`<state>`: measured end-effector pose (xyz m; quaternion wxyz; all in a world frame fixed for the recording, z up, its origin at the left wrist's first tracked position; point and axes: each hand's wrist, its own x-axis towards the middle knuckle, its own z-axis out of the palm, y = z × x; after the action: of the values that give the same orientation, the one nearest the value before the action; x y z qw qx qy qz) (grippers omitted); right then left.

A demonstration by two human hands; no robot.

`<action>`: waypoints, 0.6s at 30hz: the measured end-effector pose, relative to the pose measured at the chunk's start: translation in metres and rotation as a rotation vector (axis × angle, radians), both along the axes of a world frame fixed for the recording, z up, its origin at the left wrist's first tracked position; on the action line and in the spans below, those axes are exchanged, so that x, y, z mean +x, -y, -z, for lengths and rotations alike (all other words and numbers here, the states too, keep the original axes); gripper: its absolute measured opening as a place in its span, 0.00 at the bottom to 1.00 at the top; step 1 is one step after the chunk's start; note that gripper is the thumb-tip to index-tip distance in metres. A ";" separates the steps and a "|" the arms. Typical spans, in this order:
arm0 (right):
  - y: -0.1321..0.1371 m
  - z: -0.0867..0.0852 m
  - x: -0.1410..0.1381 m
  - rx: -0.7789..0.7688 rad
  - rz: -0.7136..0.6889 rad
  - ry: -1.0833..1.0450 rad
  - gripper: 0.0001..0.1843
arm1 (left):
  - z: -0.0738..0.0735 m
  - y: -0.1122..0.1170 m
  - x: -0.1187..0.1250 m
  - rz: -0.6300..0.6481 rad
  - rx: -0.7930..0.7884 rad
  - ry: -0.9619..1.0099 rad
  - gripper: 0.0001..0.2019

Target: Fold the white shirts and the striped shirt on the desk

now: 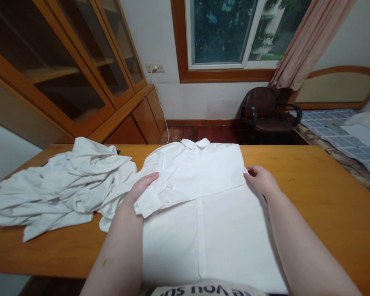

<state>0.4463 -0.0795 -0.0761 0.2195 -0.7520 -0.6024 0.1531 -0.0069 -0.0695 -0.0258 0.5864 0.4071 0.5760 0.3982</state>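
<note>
A white shirt [172,242] lies front up on the table, its collar at the far end and its button placket running toward me. One sleeve [197,176] is laid across the chest, with its cuff at the left. My left hand [143,185] is closed on the shirt's left side, thumb on top of the cloth and the other fingers hidden. At the opposite edge, my right hand [260,177] pinches the fabric between thumb and fingers.
A crumpled heap of white cloth [70,185] lies on the wooden table [311,213], left of the shirt. Beyond stand a glass-door cabinet [111,102], a dark armchair [262,107] and a bed [351,131] with white cloth on it.
</note>
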 end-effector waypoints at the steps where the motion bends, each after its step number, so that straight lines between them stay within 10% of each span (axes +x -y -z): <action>1: -0.001 -0.001 -0.002 0.006 0.000 0.065 0.19 | -0.001 0.001 0.001 0.009 -0.007 0.021 0.26; 10: 0.004 -0.011 0.008 0.063 0.224 0.222 0.16 | -0.004 0.004 -0.004 -0.026 -0.010 -0.079 0.19; 18: 0.001 0.000 0.012 0.078 0.018 0.208 0.15 | 0.013 0.010 -0.008 0.489 -0.109 -0.576 0.16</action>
<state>0.4587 -0.0809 -0.0761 0.1865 -0.7600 -0.6207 0.0486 -0.0146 -0.0800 -0.0391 0.4989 0.5960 0.6235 0.0846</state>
